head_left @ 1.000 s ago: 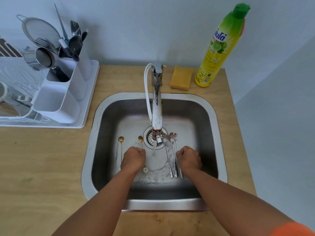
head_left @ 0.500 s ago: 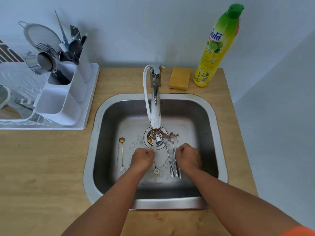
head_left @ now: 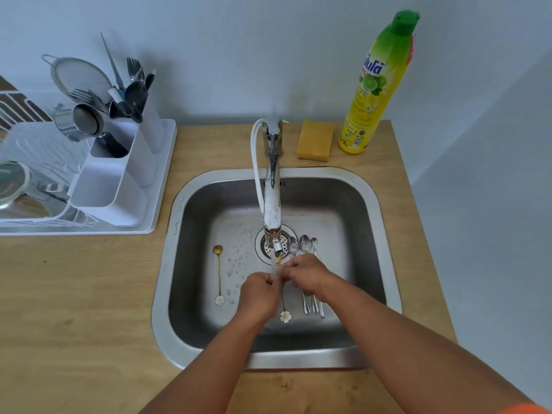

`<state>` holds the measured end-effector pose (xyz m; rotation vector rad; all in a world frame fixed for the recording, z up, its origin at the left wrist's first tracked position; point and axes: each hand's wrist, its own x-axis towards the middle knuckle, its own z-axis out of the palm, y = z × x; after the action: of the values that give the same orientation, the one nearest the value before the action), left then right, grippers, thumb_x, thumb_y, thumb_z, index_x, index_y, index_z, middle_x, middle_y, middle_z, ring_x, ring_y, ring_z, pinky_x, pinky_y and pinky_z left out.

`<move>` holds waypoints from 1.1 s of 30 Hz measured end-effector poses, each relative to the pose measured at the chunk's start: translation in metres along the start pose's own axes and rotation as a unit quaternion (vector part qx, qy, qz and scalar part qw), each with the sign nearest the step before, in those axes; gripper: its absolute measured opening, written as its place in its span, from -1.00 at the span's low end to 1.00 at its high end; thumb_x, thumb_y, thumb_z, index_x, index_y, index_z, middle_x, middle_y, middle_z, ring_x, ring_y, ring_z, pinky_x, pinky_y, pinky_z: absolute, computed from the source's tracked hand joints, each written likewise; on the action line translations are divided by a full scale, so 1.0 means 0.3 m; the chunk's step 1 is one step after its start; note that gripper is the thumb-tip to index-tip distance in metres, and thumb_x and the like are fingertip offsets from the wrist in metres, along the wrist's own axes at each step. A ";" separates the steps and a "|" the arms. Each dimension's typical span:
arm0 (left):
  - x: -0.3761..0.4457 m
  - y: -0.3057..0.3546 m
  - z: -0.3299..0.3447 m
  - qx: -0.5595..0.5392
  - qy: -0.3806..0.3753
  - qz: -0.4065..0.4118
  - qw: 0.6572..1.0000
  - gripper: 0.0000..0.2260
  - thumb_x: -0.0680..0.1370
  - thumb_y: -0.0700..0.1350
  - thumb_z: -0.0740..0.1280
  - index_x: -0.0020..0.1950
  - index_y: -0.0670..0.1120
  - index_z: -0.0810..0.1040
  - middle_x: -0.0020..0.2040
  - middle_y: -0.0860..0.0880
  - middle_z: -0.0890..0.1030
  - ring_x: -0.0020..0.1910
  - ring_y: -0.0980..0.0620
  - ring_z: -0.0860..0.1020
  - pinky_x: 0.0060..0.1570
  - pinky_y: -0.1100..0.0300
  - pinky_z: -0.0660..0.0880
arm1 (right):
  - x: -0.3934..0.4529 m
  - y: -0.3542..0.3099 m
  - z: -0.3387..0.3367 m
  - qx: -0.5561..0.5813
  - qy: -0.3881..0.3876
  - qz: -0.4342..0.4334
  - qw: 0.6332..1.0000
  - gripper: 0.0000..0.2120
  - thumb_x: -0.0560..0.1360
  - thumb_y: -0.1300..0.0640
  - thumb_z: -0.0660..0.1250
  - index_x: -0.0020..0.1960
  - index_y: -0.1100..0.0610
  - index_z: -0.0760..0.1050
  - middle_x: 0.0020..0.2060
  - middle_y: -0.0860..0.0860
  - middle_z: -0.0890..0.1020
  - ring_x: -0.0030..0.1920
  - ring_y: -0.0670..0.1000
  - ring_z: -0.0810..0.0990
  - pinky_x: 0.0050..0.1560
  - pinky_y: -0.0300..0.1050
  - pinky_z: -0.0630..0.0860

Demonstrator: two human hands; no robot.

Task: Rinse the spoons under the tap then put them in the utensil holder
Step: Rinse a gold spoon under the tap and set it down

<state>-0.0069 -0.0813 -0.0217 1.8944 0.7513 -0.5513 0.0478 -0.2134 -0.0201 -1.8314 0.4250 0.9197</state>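
My left hand (head_left: pixel 260 295) is closed on a thin gold spoon (head_left: pixel 285 315) with a white flower end, its bowl under the tap (head_left: pixel 272 201) where water runs. My right hand (head_left: pixel 304 274) meets the left at the spoon's upper stem, fingers pinched on it. A second gold flower spoon (head_left: pixel 219 273) lies on the sink floor to the left. Three silver spoons (head_left: pixel 305 251) lie side by side right of the drain, partly under my right hand. The white utensil holder (head_left: pixel 119 177) stands at the left with cutlery in its back compartments.
The steel sink (head_left: pixel 385 264) is set in a wooden counter. A yellow sponge (head_left: pixel 315 140) and a green-yellow dish soap bottle (head_left: pixel 373 85) stand behind it. A white dish rack (head_left: pixel 33 150) with a strainer and metal cups is at the far left.
My left hand has carried the gold spoon from the sink floor rightward under the running tap. My right hand has moved left off the silver spoons to join it.
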 end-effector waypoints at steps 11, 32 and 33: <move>0.043 0.031 -0.062 -0.141 -0.001 0.001 0.990 -0.82 0.58 -0.16 0.48 0.17 -0.02 0.65 0.06 -0.06 0.72 0.02 0.02 0.68 -0.04 0.10 0.62 | -0.009 0.014 0.011 -0.110 -0.033 -0.075 0.990 -0.67 0.60 -0.07 0.40 -0.21 0.15 0.59 -0.27 0.03 0.65 -0.28 -0.04 0.54 -0.22 -0.12 0.46; 0.040 0.037 -0.014 -0.271 0.022 -0.072 0.960 -0.84 0.55 -0.17 0.55 -0.01 0.04 0.61 -0.02 -0.02 0.72 -0.09 0.07 0.68 -0.24 0.18 0.59 | -0.032 0.034 0.007 -0.139 0.006 -0.107 0.984 -0.78 0.63 0.00 0.30 -0.12 0.06 0.59 -0.31 -0.07 0.62 -0.29 -0.05 0.56 -0.20 -0.07 0.52; 0.040 0.044 -0.010 -0.263 0.021 -0.074 0.962 -0.84 0.53 -0.13 0.58 0.00 0.00 0.63 -0.03 -0.03 0.72 -0.11 0.06 0.67 -0.22 0.16 0.60 | -0.034 0.038 0.004 -0.136 0.003 -0.111 0.984 -0.77 0.63 0.02 0.30 -0.16 0.05 0.58 -0.34 -0.08 0.60 -0.32 -0.07 0.53 -0.23 -0.09 0.49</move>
<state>0.0111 -0.0798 -0.0200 1.3664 0.9651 -0.3563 0.0334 -0.2183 -0.0199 -2.0811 0.0960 0.8488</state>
